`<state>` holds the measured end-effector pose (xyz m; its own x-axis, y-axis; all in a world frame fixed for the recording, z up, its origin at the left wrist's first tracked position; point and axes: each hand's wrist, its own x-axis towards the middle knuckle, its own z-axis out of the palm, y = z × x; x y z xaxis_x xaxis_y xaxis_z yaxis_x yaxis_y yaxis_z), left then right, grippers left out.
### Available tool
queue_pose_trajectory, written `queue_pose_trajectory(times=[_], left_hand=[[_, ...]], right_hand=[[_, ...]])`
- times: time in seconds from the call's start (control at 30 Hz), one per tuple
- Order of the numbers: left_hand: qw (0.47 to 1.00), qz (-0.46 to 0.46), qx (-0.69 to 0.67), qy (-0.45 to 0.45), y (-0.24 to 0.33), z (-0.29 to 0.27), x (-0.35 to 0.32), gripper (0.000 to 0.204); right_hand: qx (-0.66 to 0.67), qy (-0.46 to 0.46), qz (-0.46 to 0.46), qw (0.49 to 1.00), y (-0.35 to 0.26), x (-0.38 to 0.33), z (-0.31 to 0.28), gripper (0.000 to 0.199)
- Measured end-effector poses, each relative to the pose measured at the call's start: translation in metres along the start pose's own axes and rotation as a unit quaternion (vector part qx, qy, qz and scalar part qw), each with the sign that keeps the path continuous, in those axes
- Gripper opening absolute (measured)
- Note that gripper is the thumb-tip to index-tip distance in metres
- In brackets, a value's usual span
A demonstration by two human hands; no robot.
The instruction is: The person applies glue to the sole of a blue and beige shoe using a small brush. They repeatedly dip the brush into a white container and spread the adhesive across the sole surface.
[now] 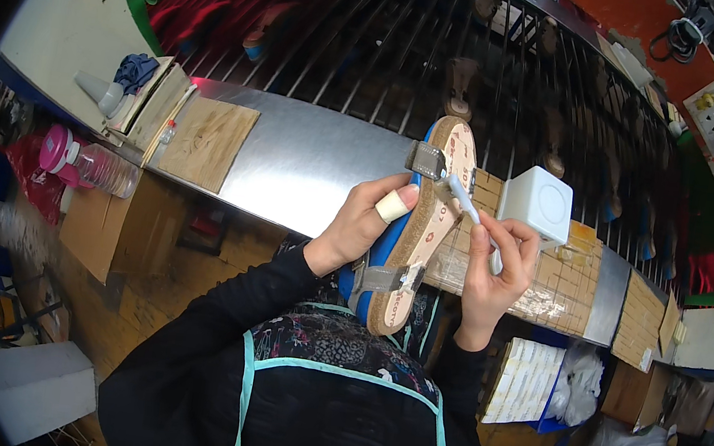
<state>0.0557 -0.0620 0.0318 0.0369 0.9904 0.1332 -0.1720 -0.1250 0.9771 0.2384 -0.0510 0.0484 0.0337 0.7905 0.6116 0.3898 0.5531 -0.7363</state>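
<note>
My left hand (366,224) is closed around the side of a sandal (417,235), its thumb wrapped in pale tape. The sandal has a tan cork footbed, blue along the side, and grey shiny straps across it. Held over my lap at the bench edge, it stands lengthwise with the footbed turned up. In my right hand (502,274) is a slim brush with a pale handle (465,201), much like a toothbrush. The brush head reaches the footbed beside the upper strap; whether it touches is hard to tell. A white square plastic container (540,204) stands just beyond my right fingers.
A metal-edged bench (311,163) runs before me, with a wooden board (209,145) and a taped cardboard sheet (564,291) on it. Behind lies a rack of dark bars (344,50) carrying several sandals, red-lit at left. A clear bottle (107,169) lies at the left.
</note>
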Motion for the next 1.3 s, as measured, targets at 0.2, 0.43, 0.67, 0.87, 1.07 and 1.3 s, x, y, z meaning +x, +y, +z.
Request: queue_pose_trajectory(times=[0.2, 0.43, 0.67, 0.87, 1.07, 1.3], left_hand=[[0.999, 0.014, 0.031, -0.005, 0.005, 0.001, -0.006, 0.053], [0.999, -0.016, -0.035, -0.018, 0.015, 0.006, -0.012, 0.054], [0.996, -0.052, -0.07, -0.024, 0.01, 0.006, 0.003, 0.058], [0.997, -0.042, -0.065, -0.015, 0.007, 0.001, 0.018, 0.061], [0.997, -0.044, -0.055, 0.025, 0.008, -0.009, 0.028, 0.063], [0.99, -0.028, -0.127, 0.063, 0.007, -0.015, 0.04, 0.06]], right_hand=[[-0.023, 0.016, -0.053, 0.998, -0.003, -0.001, -0.009, 0.018], [0.031, 0.0, -0.054, 0.998, 0.002, -0.018, -0.015, 0.019], [0.009, 0.002, -0.052, 0.999, 0.008, -0.028, -0.016, 0.02], [-0.023, -0.006, -0.062, 0.998, 0.014, -0.031, -0.013, 0.022], [-0.013, -0.021, -0.039, 0.999, 0.015, -0.035, -0.006, 0.024], [-0.013, -0.06, -0.064, 0.996, 0.014, -0.043, 0.0, 0.019]])
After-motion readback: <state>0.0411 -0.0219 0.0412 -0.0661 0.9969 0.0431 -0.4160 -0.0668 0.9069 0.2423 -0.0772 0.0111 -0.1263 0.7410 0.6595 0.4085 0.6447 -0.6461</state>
